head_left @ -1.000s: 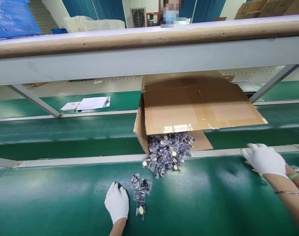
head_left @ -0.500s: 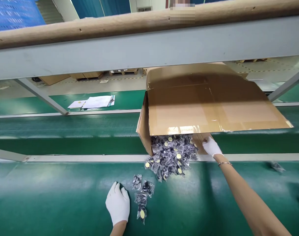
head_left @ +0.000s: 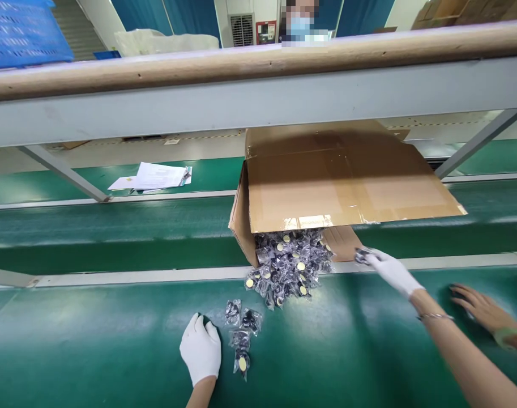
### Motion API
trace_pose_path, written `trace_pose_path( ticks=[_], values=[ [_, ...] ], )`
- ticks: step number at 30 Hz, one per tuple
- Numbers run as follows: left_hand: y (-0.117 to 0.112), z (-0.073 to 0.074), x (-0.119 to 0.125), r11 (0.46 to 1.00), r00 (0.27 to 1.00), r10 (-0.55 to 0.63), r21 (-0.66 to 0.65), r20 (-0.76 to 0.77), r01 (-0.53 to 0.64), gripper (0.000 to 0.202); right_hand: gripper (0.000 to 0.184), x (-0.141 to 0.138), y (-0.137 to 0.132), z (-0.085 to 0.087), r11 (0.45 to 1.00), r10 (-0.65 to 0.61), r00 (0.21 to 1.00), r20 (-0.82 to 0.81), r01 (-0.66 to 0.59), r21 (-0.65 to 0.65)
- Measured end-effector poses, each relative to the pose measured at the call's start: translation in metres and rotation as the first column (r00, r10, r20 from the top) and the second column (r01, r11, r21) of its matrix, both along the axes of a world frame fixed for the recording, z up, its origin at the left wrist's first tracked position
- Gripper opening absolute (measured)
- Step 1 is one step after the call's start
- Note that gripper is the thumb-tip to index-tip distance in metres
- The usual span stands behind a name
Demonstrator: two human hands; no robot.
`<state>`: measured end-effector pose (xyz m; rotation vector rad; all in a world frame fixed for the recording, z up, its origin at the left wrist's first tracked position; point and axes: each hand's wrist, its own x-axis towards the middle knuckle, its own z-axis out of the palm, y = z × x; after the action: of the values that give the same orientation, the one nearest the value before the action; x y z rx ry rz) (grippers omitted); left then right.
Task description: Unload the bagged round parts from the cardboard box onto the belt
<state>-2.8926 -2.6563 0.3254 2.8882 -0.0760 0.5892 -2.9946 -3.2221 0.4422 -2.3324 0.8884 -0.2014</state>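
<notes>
Right hand [head_left: 389, 271] has come back from the pile [head_left: 287, 266], fingers pinching one packet [head_left: 362, 256]; left hand [head_left: 201, 351] lies flat, fingers open, beside the row [head_left: 241, 340].

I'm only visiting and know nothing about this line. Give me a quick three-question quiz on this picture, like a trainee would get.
1. True or false: the cardboard box stands upright with its opening facing up.
2. What lies right beside the gloved left hand? A) a short row of small bags B) a stack of papers C) a blue crate
3. How many hands in view wear no glove?

Key:
1. False. It lies on its side, with a pile of bags spilling onto the green belt.
2. A.
3. One, the bare hand at the far right. The right hand is gloved and pinches a bag.
</notes>
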Motion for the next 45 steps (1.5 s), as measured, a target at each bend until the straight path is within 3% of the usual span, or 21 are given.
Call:
trace_pose_path(
  ticks=[2, 4, 6, 7, 9, 11, 14, 18, 20, 22, 26, 31, 34, 36, 37, 39, 40, 42, 43, 44, 45],
  values=[
    [0.0, 0.0, 0.0, 1.0, 1.0, 0.002, 0.002, -0.002, -0.002, 0.041, 0.037, -0.054, -0.043, 0.007, 0.988, -0.091, 0.985, -0.144, 0.072, -0.134],
    [0.0, 0.0, 0.001, 1.0, 1.0, 0.003, 0.009, 0.003, -0.003, 0.042, 0.034, -0.088, -0.072, 0.012, 0.901, -0.257, 0.929, -0.266, 0.131, -0.413],
    [-0.001, 0.0, 0.001, 1.0, 1.0, 0.002, 0.02, 0.012, -0.002, 0.043, 0.038, -0.091, -0.075, 0.014, 0.792, -0.299, 0.925, -0.236, 0.102, -0.602],
    [-0.001, 0.0, 0.001, 1.0, 1.0, 0.001, 0.025, 0.017, -0.001, 0.043, 0.041, -0.08, -0.065, 0.013, 0.782, -0.227, 0.955, -0.191, 0.062, -0.62],
    [-0.001, 0.0, 0.001, 0.999, 0.999, 0.0, 0.034, 0.033, -0.001, 0.043, 0.045, -0.039, -0.029, 0.006, 0.847, 0.08, 0.993, -0.084, -0.112, -0.52],
    [-0.001, 0.0, 0.001, 0.999, 0.999, -0.003, 0.045, 0.053, 0.001, 0.043, 0.052, 0.012, 0.016, -0.009, 0.857, 0.384, 0.923, 0.005, -0.354, -0.375],
    [0.0, -0.001, 0.001, 0.998, 0.997, -0.015, 0.058, 0.069, 0.011, 0.042, 0.064, 0.071, 0.067, -0.036, 0.839, 0.532, 0.842, 0.089, -0.51, -0.191],
    [0.002, 0.0, 0.001, 0.999, 0.998, -0.018, 0.04, 0.056, 0.015, 0.04, 0.048, 0.079, 0.088, -0.055, 0.909, 0.417, 0.891, 0.177, -0.409, -0.085],
    [0.002, 0.0, 0.001, 0.999, 0.999, -0.017, 0.03, 0.049, 0.015, 0.04, 0.047, 0.063, 0.09, -0.053, 0.951, 0.296, 0.924, 0.242, -0.309, 0.018],
    [0.001, 0.001, 0.0, 1.0, 0.999, -0.021, 0.021, 0.047, 0.02, 0.04, 0.052, 0.044, 0.093, -0.045, 0.955, 0.15, 0.948, 0.281, -0.212, 0.208],
    [-0.002, 0.001, 0.0, 1.0, 0.999, -0.011, 0.0, 0.031, 0.011, 0.042, 0.067, 0.009, 0.096, -0.025, 0.832, -0.003, 0.972, 0.234, -0.128, 0.539],
    [0.003, 0.002, 0.005, 0.997, 0.999, 0.011, -0.081, -0.035, -0.013, 0.044, 0.076, -0.024, 0.09, -0.006, 0.696, 0.0, 0.98, 0.197, -0.141, 0.704],
    [-0.005, 0.019, 0.001, 0.965, 0.998, 0.054, -0.255, -0.043, -0.063, 0.043, 0.078, -0.039, 0.092, 0.0, 0.663, -0.03, 0.982, 0.184, -0.118, 0.739],
    [-0.034, 0.041, -0.013, 0.896, 0.996, 0.084, -0.44, 0.034, -0.061, 0.041, 0.078, -0.046, 0.099, 0.002, 0.661, -0.021, 0.988, 0.155, -0.103, 0.743],
    [-0.059, 0.054, -0.025, 0.847, 0.996, 0.044, -0.531, 0.073, 0.002, 0.041, 0.077, -0.05, 0.104, 0.002, 0.656, -0.007, 0.989, 0.146, -0.106, 0.748],
    [-0.122, 0.08, -0.052, 0.718, 0.956, -0.293, -0.664, -0.017, 0.208, 0.046, 0.075, -0.055, 0.117, 0.002, 0.633, 0.005, 0.988, 0.151, -0.12, 0.764],
    [-0.159, 0.091, -0.066, 0.646, 0.839, -0.527, -0.706, -0.135, 0.292, 0.06, 0.074, -0.058, 0.124, 0.002, 0.617, -0.008, 0.986, 0.164, -0.124, 0.777],
    [-0.227, 0.105, -0.088, 0.515, 0.537, -0.786, -0.805, -0.306, 0.295, 0.091, 0.072, -0.063, 0.138, 0.0, 0.578, -0.077, 0.979, 0.187, -0.109, 0.809],
    [-0.255, 0.107, -0.095, 0.471, 0.418, -0.835, -0.858, -0.358, 0.207, 0.091, 0.071, -0.066, 0.143, -0.002, 0.554, -0.108, 0.976, 0.187, -0.096, 0.827],
    [-0.276, 0.107, -0.1, 0.438, 0.311, -0.868, -0.892, -0.387, 0.114, 0.076, 0.07, -0.069, 0.145, -0.005, 0.539, -0.133, 0.975, 0.179, -0.081, 0.838],
    [-0.291, 0.104, -0.102, 0.421, 0.266, -0.882, -0.904, -0.39, 0.07, 0.059, 0.069, -0.072, 0.143, -0.008, 0.545, -0.151, 0.974, 0.17, -0.062, 0.836]
  ],
)
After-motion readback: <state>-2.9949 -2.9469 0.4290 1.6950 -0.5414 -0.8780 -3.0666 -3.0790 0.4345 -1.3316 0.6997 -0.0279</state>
